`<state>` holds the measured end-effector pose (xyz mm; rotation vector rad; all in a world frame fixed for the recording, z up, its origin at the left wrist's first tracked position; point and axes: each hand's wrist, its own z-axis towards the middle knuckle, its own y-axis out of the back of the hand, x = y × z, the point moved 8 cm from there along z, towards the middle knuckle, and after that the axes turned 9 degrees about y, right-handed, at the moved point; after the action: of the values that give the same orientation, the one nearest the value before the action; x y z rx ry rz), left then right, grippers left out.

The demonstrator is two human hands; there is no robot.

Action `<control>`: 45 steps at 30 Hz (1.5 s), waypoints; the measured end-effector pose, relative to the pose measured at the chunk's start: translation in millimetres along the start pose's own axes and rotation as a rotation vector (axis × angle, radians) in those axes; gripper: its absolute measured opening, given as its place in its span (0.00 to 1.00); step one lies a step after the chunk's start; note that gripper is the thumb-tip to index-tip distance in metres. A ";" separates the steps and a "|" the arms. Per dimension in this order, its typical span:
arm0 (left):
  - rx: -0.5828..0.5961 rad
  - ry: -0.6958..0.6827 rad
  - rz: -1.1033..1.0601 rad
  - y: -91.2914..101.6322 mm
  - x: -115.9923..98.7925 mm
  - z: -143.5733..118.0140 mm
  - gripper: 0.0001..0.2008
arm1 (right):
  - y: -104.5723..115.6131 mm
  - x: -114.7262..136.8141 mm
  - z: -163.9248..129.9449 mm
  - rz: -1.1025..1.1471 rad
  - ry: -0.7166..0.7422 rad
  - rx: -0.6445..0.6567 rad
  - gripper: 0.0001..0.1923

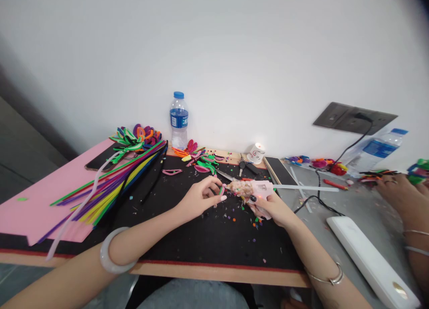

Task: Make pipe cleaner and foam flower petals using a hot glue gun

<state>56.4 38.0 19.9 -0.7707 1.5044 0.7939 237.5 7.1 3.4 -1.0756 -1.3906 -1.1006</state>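
My left hand point(201, 197) and right hand point(268, 206) meet near the middle of the desk point(214, 242), the right one wrapped around the glue gun point(254, 189), whose nozzle meets a small piece point(222, 190) pinched at the left fingertips. Left of them a bundle of pipe cleaners point(110, 188) lies across a foam sheet point(36, 201). Behind the hands sit finished pieces point(201, 159), then a water bottle point(178, 120) against the wall. A cup point(256, 153) lies to its right. Far right, another person's hand point(398, 190) rests on the desk.
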 end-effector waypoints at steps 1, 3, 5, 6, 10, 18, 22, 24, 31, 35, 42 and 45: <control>0.001 0.000 -0.002 0.0 0.2 0.1 0.15 | -0.3 -0.1 0.0 -0.004 0.003 0.007 0.20; 0.001 0.000 -0.003 -0.1 0.5 0.2 0.15 | -1.2 0.0 -0.1 -0.009 0.004 0.017 0.19; 0.001 0.001 -0.004 -0.1 0.7 0.3 0.15 | -2.3 0.9 -0.3 -0.007 0.004 0.023 0.20; -0.002 0.001 -0.004 0.2 0.8 0.3 0.15 | -2.9 1.6 -0.5 -0.002 0.003 0.023 0.20; -0.007 -0.001 0.001 0.7 1.4 0.5 0.15 | -5.9 4.8 -1.0 0.029 0.008 0.031 0.20; 0.003 -0.012 0.001 -0.3 1.5 0.7 0.14 | -6.6 4.0 -1.6 0.018 0.004 0.059 0.20; 0.000 -0.007 0.007 -0.1 1.9 0.6 0.15 | -3.7 2.9 -1.8 -0.002 0.002 0.042 0.20; -0.003 -0.007 0.012 0.3 2.3 0.8 0.15 | -2.8 1.8 -1.9 -0.013 -0.008 0.036 0.19; -0.001 -0.015 0.009 0.2 2.5 0.9 0.15 | -4.6 1.9 -1.6 0.004 0.004 0.054 0.20; 0.002 -0.009 0.005 -0.5 2.0 0.3 0.15 | -4.9 1.0 -1.5 0.006 0.000 0.059 0.19; 0.001 -0.010 0.002 0.1 1.2 0.5 0.15 | -7.0 5.5 -2.4 0.024 -0.012 0.036 0.21; 0.003 -0.012 0.006 0.4 1.9 0.9 0.15 | -6.1 5.3 -2.6 0.017 -0.020 0.025 0.22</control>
<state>56.4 38.9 18.0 -0.7587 1.4973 0.7994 231.5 3.7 8.4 -1.0817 -1.4047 -1.0600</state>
